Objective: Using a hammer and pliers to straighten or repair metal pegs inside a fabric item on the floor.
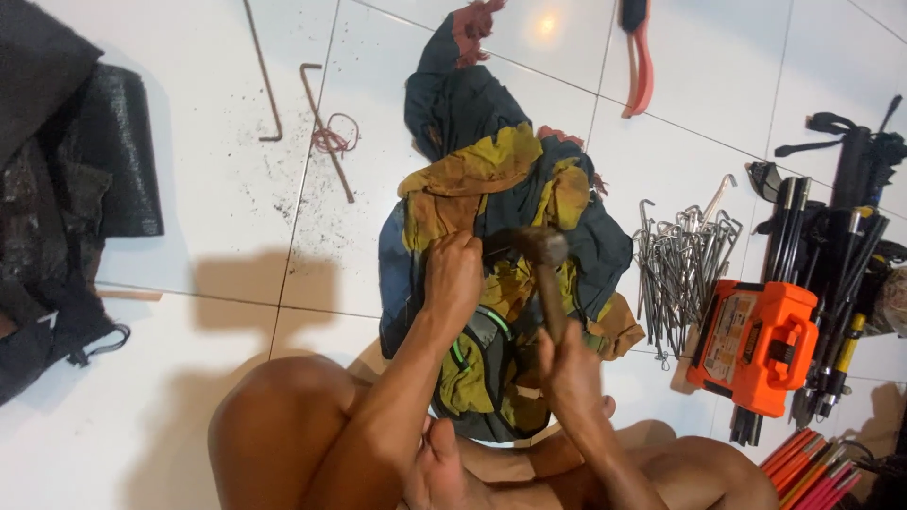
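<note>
Left hand (453, 274) fisted, pressing the rag pile (501, 189); right hand (567, 364) clenched around the hammer (546, 247).

Right hand (570, 364) grips hammer (546, 269) over rag pile (491, 179); left hand (453, 274) fisted on rags; metal pegs (680, 269) beside.

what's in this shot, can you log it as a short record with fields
left hand: fist pressed on the cloth pile
right hand: grips a hammer by its handle, head over the cloth
cloth pile: yellow and dark blue, crumpled on white floor tiles
right of the cloth: heap of metal hooked pegs, orange case
upper left: two bent rusty rods
top: red-handled pliers
</note>
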